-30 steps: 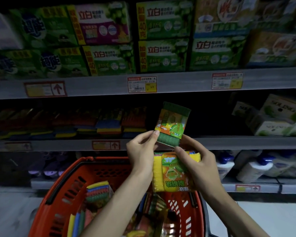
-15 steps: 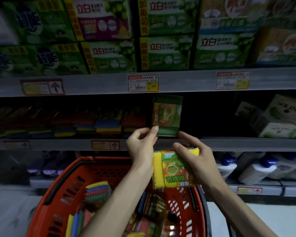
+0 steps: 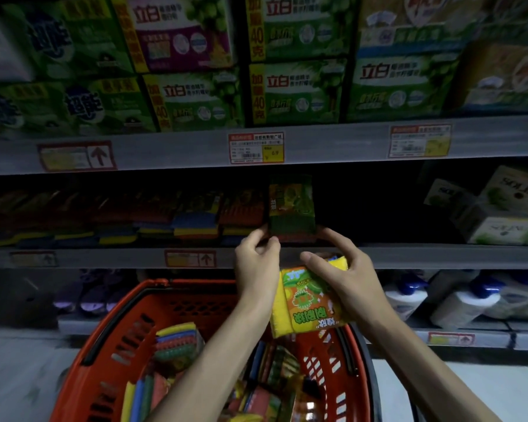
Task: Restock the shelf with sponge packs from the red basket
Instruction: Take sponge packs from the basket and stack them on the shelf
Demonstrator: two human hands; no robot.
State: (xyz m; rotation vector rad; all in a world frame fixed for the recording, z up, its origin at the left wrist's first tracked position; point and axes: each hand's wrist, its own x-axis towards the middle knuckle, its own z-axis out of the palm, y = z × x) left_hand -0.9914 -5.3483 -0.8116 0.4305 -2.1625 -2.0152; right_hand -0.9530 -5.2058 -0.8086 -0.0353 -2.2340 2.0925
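Reaching deeper into the middle shelf (image 3: 409, 257) than half a second ago, the green sponge pack (image 3: 291, 208) is pinched upright at its base by the left hand (image 3: 256, 269); the yellow sponge pack (image 3: 308, 303) is gripped by the right hand (image 3: 351, 281) above the red basket (image 3: 192, 300).

Dim store light, middle shelf (image 3: 409, 257) recess in deep shadow, hands and basket lit brighter, soft blur throughout, wide-angle bowing at edges
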